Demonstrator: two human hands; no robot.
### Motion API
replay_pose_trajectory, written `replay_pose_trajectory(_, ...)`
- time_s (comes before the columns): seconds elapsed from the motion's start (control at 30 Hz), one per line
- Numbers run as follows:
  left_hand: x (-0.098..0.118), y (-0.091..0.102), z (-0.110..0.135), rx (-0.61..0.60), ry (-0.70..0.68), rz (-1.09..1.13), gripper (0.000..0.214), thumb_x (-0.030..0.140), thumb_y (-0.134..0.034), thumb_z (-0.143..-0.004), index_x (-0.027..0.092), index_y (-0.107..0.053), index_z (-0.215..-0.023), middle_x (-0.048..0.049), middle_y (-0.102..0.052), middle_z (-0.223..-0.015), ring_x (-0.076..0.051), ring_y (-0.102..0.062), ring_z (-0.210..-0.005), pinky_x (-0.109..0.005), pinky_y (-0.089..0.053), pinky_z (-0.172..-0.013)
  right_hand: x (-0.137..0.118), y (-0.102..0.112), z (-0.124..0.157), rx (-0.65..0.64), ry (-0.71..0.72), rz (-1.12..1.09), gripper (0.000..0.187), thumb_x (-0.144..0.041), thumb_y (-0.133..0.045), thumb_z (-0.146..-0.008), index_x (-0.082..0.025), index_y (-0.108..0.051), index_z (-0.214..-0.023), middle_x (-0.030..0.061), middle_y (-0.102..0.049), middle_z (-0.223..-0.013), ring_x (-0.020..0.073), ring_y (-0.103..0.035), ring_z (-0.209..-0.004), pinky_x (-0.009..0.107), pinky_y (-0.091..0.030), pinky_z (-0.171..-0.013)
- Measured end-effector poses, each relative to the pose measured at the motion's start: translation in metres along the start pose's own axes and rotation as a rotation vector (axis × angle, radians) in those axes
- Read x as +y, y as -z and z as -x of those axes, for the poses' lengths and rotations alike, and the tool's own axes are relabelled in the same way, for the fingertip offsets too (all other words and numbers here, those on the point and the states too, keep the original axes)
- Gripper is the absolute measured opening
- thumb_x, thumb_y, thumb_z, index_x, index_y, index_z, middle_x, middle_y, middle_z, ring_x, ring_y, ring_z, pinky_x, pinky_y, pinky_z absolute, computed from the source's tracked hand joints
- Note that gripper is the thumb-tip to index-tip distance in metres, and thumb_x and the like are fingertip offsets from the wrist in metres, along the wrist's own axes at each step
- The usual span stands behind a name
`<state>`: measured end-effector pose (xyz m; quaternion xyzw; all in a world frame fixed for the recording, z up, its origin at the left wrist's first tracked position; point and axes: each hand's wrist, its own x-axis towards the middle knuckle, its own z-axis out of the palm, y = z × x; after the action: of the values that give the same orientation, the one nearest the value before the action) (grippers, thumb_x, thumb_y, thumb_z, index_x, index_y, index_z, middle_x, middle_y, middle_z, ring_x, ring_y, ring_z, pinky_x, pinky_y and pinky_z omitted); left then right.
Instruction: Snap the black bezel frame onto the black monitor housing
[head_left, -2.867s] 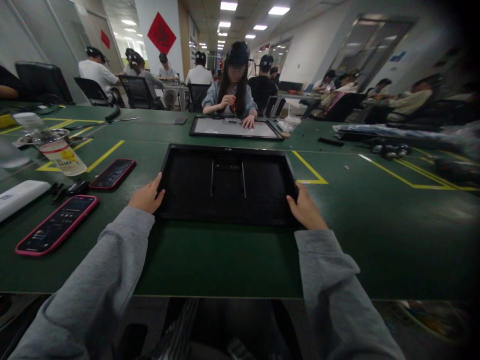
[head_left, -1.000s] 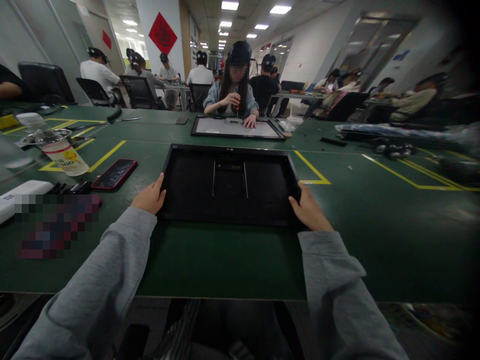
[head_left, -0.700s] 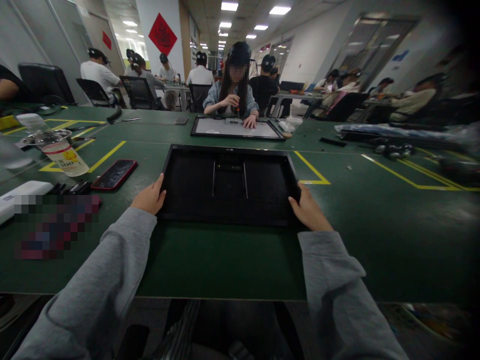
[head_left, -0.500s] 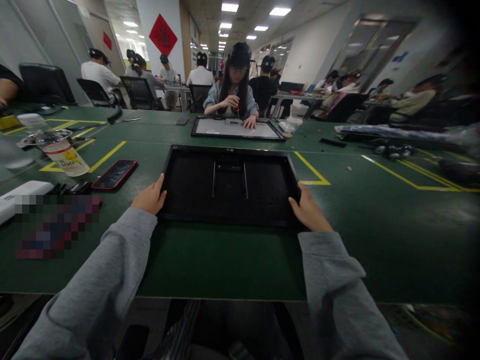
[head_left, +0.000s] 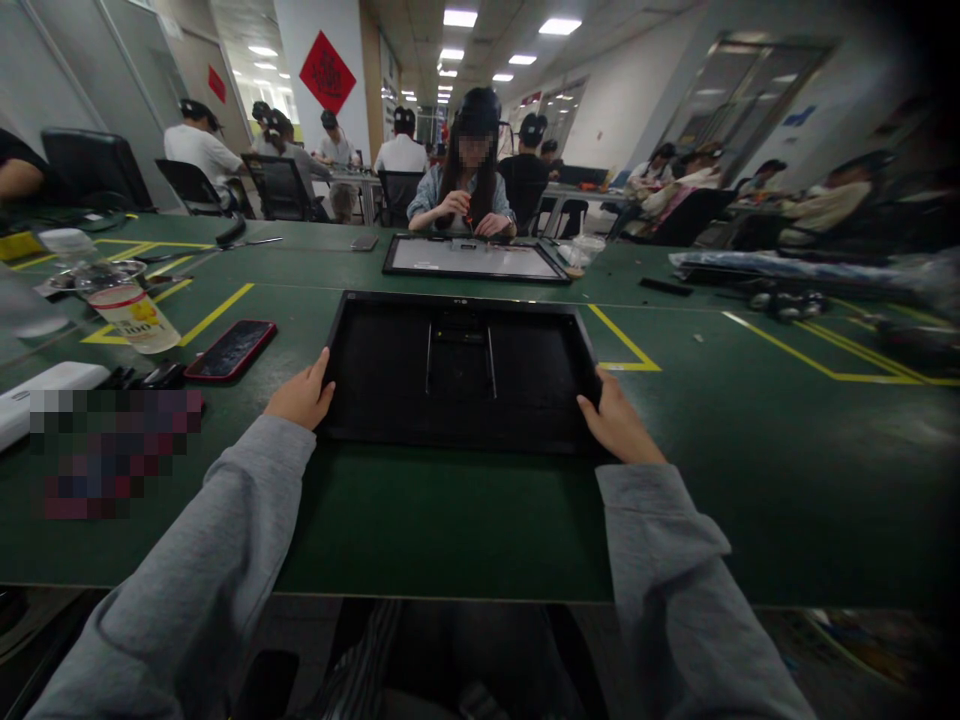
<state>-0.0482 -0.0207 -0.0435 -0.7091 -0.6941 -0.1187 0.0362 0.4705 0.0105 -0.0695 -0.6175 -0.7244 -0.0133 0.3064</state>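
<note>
A black monitor casing lies in front of me on the green table, its hollow inside facing up and two thin metal rails near its middle. At its left edge, my left hand grips the rim, thumb on top. My right hand grips the opposite edge the same way. The fingers under the casing are hidden, and I cannot tell whether it is slightly raised from the tabletop.
Across the table a person works with an orange-handled screwdriver over a grey-backed panel. To my left are a red-edged phone, a drink bottle and a white device. A plastic-wrapped bundle lies at right.
My hands and the casing stay where they were. Across the table, the person's flat hand has lifted from the panel and drawn in near the screwdriver.
</note>
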Motion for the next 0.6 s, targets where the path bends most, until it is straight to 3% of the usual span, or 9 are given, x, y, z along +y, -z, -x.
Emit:
replay_pose_trajectory(0.37,0.0021,0.0028,0.0003,-0.034,0.022,-0.004,0.067,0.038,-0.030,-0.095,0.012,-0.014,-0.154,-0.0181,-0.054,-0.137,-0.029,-0.060,-0.115,-0.042,-0.048,-0.094,-0.0005,-0.0001,-0.0007,-0.003,-0.002,0.018,0.066,-0.041,-0.039,-0.091,-0.002,-0.031,-0.144,0.0280,-0.043,-0.144,0.0367,-0.041,-0.136,0.055,-0.036,-0.111)
replay_pose_trajectory(0.6,0.0005,0.0004,-0.0003,-0.014,0.007,-0.009,0.067,0.038,-0.031,-0.095,0.012,-0.015,-0.154,-0.0179,-0.056,-0.134,-0.027,-0.061,-0.115,-0.041,-0.048,-0.095,0.0031,-0.0027,-0.0003,0.020,0.027,0.010,0.066,-0.039,-0.042,-0.090,-0.008,-0.029,-0.146,0.0236,-0.045,-0.144,0.0351,-0.041,-0.137,0.056,-0.036,-0.110)
